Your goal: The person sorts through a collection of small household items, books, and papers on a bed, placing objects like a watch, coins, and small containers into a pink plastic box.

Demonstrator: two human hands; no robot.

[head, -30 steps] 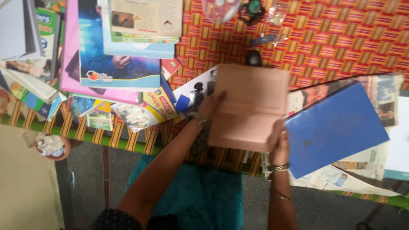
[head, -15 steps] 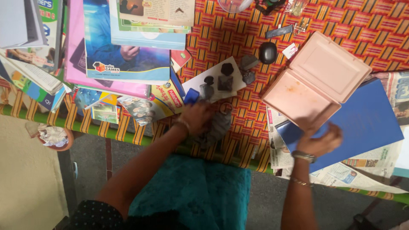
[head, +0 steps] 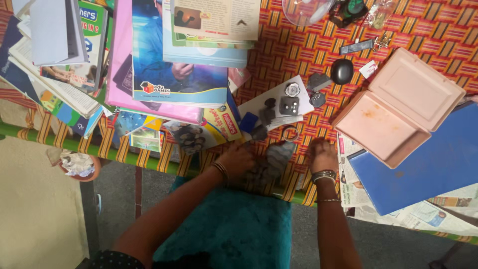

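My left hand rests at the near table edge, touching a grey crumpled cloth. My right hand lies on the patterned tablecloth just right of that cloth, fingers curled, with nothing visibly in it. An open pink foam box lies empty to the right, partly on a blue folder. Beyond my hands a white card carries several small dark grey pieces, and a small ring lies on the tablecloth nearby.
Stacked books and magazines fill the table's left half. A dark oval object and a clear dish lie further back. Newspaper lies under the folder. A bowl with crumpled paper sits on the floor to the left.
A second ago both hands held the pink box open in front of me. It was put down at the right, and my right hand came back beside the grey cloth.
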